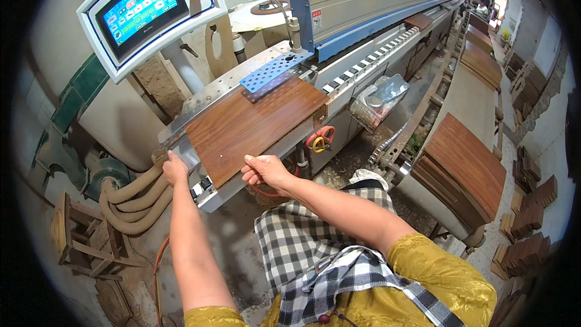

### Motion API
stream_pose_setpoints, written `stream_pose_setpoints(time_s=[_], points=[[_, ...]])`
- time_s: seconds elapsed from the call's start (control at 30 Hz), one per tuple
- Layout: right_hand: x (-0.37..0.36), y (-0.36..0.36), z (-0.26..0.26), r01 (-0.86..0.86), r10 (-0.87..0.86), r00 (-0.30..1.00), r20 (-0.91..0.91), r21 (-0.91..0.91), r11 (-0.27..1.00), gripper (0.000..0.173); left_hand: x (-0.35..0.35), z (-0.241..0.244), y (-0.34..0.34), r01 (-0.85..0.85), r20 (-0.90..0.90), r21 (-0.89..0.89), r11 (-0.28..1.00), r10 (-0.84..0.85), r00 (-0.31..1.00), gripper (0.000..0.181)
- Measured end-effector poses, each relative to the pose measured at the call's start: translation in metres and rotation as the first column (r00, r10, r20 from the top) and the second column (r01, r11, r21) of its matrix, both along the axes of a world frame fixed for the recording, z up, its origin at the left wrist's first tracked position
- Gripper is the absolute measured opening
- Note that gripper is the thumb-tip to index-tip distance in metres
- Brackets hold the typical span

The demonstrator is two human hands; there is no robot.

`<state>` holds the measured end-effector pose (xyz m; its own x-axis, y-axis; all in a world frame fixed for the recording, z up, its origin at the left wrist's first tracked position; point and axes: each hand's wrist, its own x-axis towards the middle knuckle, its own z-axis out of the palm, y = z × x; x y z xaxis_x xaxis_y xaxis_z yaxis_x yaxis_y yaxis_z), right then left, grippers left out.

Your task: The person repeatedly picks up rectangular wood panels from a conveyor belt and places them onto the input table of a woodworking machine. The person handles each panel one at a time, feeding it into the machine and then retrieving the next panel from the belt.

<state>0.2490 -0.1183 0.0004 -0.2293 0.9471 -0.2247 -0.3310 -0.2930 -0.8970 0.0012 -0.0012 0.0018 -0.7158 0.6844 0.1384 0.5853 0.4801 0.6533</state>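
A wood-grain panel (258,127) lies flat on the infeed end of a long edge-banding machine (372,13), its far part beneath a blue perforated guard plate (268,72). At the panel's near left corner is my left hand (175,169), thumb up, beside the metal edge of the machine bed; whether it touches the panel is unclear. My right hand (265,173) is at the panel's near long edge with its fingers curled; contact with the edge cannot be told for sure. Farther along the machine, another brown panel (418,21) rests by the track.
A control screen (140,9) stands at upper left. Red- and yellow-handled scissors (321,139) and a wire basket (379,102) hang on the machine's side. To the right, a conveyor (476,95) carries stacked panels (463,163). Hoses (131,209) and a wooden stool (86,236) are at left.
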Motion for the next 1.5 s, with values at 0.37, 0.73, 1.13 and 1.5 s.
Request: stream_pose_setpoints(time_s=[0.37,0.73,1.13,1.5], points=[[0.036,0.013,-0.006,0.121,-0.124,0.991,0.044,0.061,0.991,0.038,-0.001,-0.002,0.0,0.004,-0.01,0.007,1.0,-0.004,1.0,0.06],[0.113,0.029,-0.007,0.441,-0.452,0.89,0.057,0.141,0.887,0.036,-0.009,-0.013,0.013,0.039,-0.077,0.019,0.999,-0.038,0.996,0.064],[0.312,-0.159,-0.017,0.053,-0.648,-0.338,0.683,0.701,0.711,0.024,-0.032,-0.02,0.024,0.081,-0.026,-0.069,0.994,-0.083,0.996,0.069],[0.299,-0.232,-0.009,-0.078,-0.67,-0.466,0.578,0.727,0.682,0.029,-0.025,-0.015,0.018,0.045,-0.056,-0.06,0.997,-0.049,0.997,0.069]])
